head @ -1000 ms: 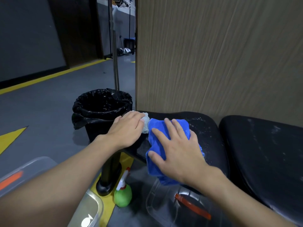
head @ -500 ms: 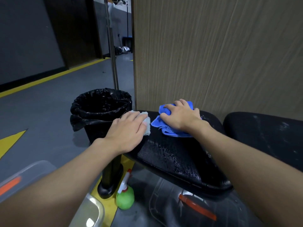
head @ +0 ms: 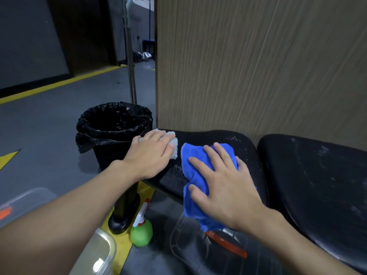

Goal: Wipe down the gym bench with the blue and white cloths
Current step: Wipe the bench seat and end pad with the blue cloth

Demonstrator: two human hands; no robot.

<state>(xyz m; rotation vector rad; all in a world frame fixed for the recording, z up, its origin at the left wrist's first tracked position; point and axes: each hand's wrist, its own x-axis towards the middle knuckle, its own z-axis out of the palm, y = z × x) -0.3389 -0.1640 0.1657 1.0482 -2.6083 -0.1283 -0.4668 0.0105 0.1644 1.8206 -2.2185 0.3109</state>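
Head view: blue cloth (head: 198,161) lies on the black desk (head: 244,147), overhanging its front edge, pressed under the right grip (head: 224,185), fingers straight and spread; white cloth (head: 173,150) at the desk's left end under the flat-fingered left grip (head: 151,153); black-lined bin (head: 113,126) just left; green spray bottle (head: 142,231) on the floor below.

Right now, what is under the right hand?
The blue cloth, pressed flat on the black bench pad by the right hand. The pad surface beneath the cloth is covered, so its state cannot be seen.
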